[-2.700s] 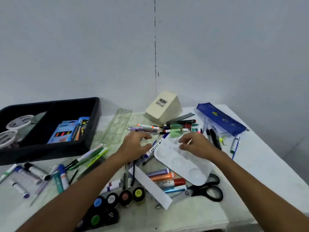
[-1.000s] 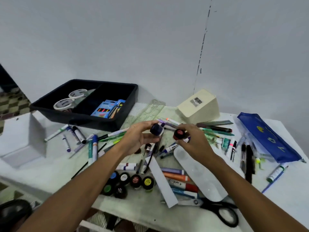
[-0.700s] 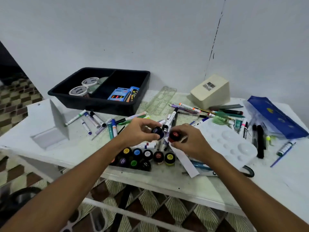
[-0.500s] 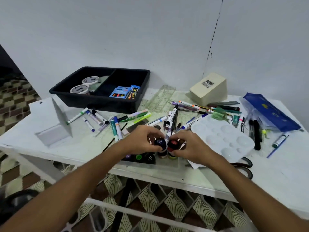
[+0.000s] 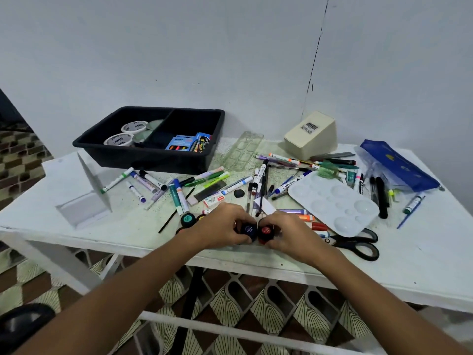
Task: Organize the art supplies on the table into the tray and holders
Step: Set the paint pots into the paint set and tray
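The left hand [image 5: 222, 228] had its fingers clamped on a blue-capped paint pot [image 5: 249, 229]; the right hand [image 5: 286, 233] gripped a red-capped pot [image 5: 266, 231], touching beside it; more pots crowded underneath near the bench [image 5: 122, 231] edge, so gathering extras risked knocking one off; the black tray [image 5: 143, 157] sat well beyond.

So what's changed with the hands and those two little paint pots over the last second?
Both hands carried their pots down from mid-air to the table's front edge: left hand keeps its grip on the blue-lidded pot, right hand on the red-lidded pot. The black plastic tray and white plastic palette stayed put.
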Motion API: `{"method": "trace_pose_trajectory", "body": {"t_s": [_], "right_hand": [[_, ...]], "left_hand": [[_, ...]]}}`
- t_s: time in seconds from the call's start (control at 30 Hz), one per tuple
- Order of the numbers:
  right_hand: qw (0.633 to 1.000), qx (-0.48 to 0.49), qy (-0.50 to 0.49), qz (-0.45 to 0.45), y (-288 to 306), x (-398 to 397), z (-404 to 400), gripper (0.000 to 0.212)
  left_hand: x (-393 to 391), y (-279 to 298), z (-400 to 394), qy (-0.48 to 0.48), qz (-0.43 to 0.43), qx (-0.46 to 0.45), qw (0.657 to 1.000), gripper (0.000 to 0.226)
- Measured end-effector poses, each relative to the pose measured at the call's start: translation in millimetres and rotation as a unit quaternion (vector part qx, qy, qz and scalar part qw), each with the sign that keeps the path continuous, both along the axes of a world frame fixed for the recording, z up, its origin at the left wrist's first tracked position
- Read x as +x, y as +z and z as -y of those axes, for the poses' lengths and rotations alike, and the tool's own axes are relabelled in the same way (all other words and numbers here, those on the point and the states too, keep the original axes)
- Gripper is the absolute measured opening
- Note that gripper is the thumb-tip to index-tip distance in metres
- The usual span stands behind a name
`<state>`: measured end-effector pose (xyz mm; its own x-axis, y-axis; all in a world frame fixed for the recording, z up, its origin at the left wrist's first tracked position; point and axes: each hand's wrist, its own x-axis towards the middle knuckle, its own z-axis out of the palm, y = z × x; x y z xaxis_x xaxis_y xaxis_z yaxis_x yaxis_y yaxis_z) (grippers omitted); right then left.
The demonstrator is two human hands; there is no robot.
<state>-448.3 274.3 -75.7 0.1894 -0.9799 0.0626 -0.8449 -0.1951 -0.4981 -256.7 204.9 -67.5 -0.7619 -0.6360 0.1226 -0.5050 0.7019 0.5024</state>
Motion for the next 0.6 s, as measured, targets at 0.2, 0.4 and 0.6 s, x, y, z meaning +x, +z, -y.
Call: {"method": "trace_pose_trajectory", "body": {"t_s": [0.2, 0.4, 0.6], "right_hand": [[1.0, -0.012, -0.014, -0.007, 0.1, 2.6, -7.9, 0.038], [0.999, -0.019, -0.037, -0.03, -2.0, 9.6, -15.8, 0.037], [0.998, -0.021, -0.06, -0.027, -5.1, 13.1, -17.6, 0.028]], "left_hand": [[3.0, -17.5, -5.6, 0.022, -0.01, -0.015, 1.0, 0.035], [6.3, -30.2, -9.1, 0.01, -0.037, -0.038, 0.999, 0.028], [10.9, -43.6, -10.9, 0.02, -0.05, -0.087, 0.995, 0.025]]}}
